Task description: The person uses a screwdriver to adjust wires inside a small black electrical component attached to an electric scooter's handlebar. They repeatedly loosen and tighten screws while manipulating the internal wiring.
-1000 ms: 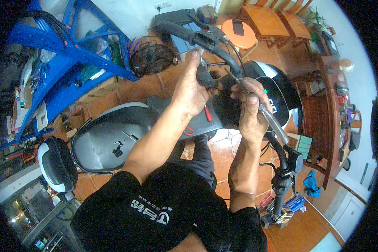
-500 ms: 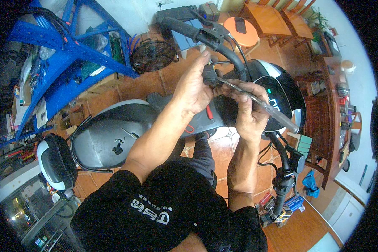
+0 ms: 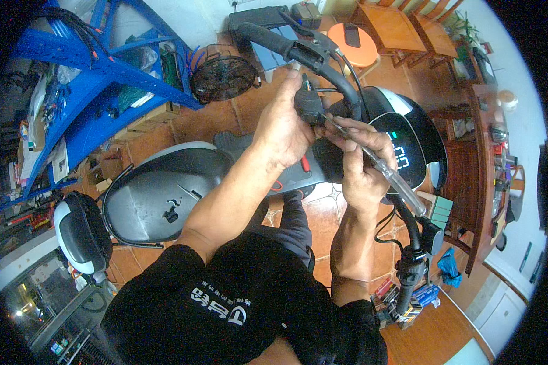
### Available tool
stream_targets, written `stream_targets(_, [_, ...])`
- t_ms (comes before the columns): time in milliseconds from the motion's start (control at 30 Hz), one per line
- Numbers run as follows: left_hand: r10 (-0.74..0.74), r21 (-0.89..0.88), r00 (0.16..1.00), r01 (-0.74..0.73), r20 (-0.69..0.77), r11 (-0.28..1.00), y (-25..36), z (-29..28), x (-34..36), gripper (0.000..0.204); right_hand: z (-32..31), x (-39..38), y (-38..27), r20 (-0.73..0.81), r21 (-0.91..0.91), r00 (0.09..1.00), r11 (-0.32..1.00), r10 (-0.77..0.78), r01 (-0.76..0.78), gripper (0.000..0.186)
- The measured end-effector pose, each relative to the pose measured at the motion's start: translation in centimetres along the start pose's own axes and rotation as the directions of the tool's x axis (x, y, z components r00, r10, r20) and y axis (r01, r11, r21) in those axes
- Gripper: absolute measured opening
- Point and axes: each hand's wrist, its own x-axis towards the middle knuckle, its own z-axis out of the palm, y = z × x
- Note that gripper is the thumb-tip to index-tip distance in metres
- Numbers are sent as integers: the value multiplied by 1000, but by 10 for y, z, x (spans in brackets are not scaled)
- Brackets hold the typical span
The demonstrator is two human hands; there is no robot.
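Note:
My left hand (image 3: 281, 125) is closed around a small black switch housing (image 3: 309, 104), close below the handlebar (image 3: 342, 86) of an electric scooter. In my right hand (image 3: 368, 167) is a screwdriver with a clear handle (image 3: 403, 188), gripped between thumb and fingers. Its thin shaft points at the lower edge of the housing; whether the tip touches a screw is too small to tell. Just beyond my right hand the dash display (image 3: 399, 143) is lit. A small black clamp-like part (image 3: 172, 210) and a thin metal tool (image 3: 189, 191) lie on the scooter seat (image 3: 143, 179).
A red-handled tool (image 3: 305, 163) lies on the footboard. The other handlebar grip (image 3: 404, 298) stands at the lower right. Behind are a black fan (image 3: 223, 79), a blue rack (image 3: 97, 79) and an orange stool (image 3: 352, 52) with a phone on it. A wooden cabinet (image 3: 460, 164) is at the right.
The screwdriver has tilted, its handle end swinging slightly down and nearer. My right fingers have shifted on it. The left hand has turned the housing a little, and the display shows more plainly.

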Motion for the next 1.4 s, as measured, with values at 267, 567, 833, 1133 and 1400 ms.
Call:
stream_targets(267, [92, 91, 990, -83, -105, 992, -5, -2, 1, 33, 3, -3, 9, -55, -36, 997, 998, 54, -56, 18])
stream_targets(567, [60, 45, 992, -55, -110, 997, -5, -6, 1, 32, -11, 7, 6, 80, -47, 989, 992, 122, -118, 8])
stream_targets(833, [98, 35, 983, -94, -156, 995, -8, -6, 0, 35, 3, -4, 8, 90, -253, 978, 945, -190, 206, 7])
stream_targets(1133, [141, 190, 983, -117, -118, 975, -9, -9, -4, 29, -1, 8, -11, 88, -293, 992, 950, -85, 107, 13])
stream_targets(1400, [115, 120, 988, -103, -102, 987, -10, -9, -9, 26, -15, 19, -12, 233, 9, 919, 945, 317, -328, 14])
